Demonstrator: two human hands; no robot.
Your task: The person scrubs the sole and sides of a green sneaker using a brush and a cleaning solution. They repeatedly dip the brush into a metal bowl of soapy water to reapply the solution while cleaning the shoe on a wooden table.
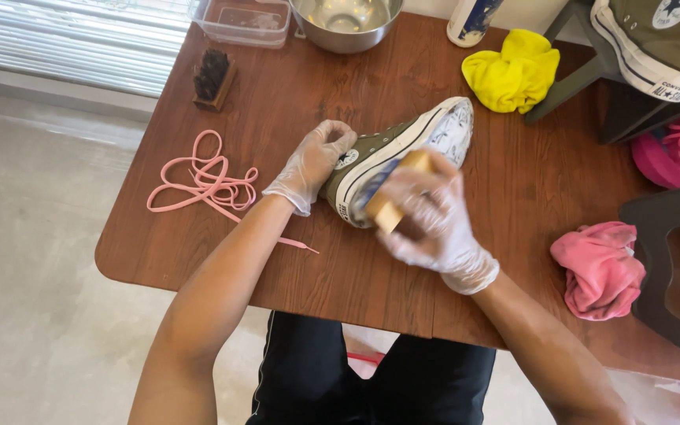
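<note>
Your left hand (314, 161) clasps the light, floppy-canvas sneaker (391, 157) at nine o'clock; your right hand (434, 224) clenches the stiff brush (397, 197).

This looks like a room in a home, used as a small shoe-cleaning corner. A wooden tabletop (293, 94) stands on a pale tiled floor (33, 236), with window blinds (80, 39) at the upper left. A steel bowl (345, 22), a brush (214, 79) and cleaning cloths (513, 71) lie at the top of the frame.
</note>
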